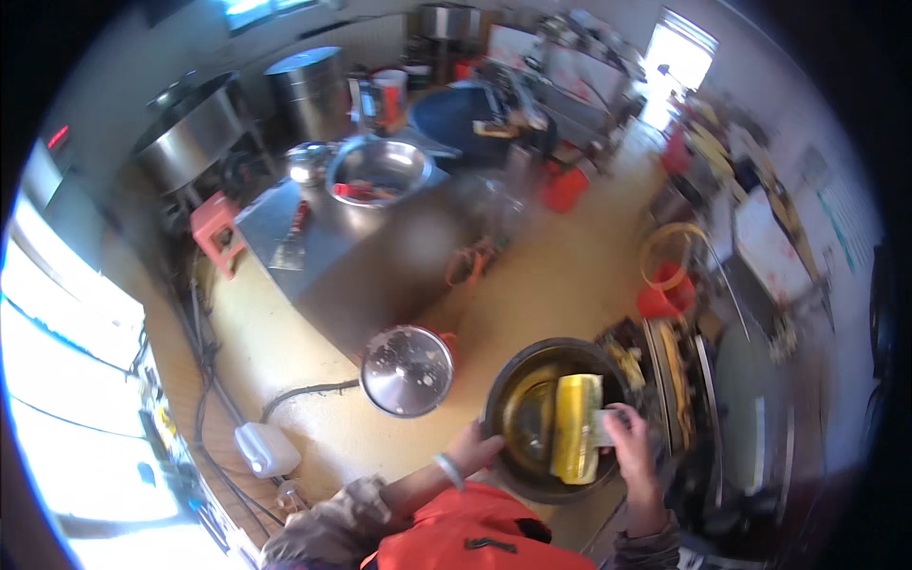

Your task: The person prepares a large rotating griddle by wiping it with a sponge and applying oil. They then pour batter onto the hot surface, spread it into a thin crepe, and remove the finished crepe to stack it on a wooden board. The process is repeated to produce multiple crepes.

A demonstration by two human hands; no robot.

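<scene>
A dark round basin (pixel 521 418) with a glossy yellowish inside is in front of me, low in the view. My left hand (pixel 475 448) is closed on its near-left rim, the thumb lying over the edge. On the basin's right side my right hand (pixel 629 445) pinches a pale, flat handle-like piece. That piece meets a yellow rectangular slab (pixel 573 427) with a light edge, standing tilted over the basin. Whether the slab is one body with the pale piece, I cannot make out. A little yellow liquid seems to lie on the basin's bottom.
Left of the basin stands a round metal-topped container (pixel 407 370) with a hose. Beyond it is a metal table (pixel 332 275) bearing a steel bowl (pixel 380 161) and a scraper (pixel 289 249). A white jug (pixel 266 449) and a red bucket (pixel 667 296) stand on the floor.
</scene>
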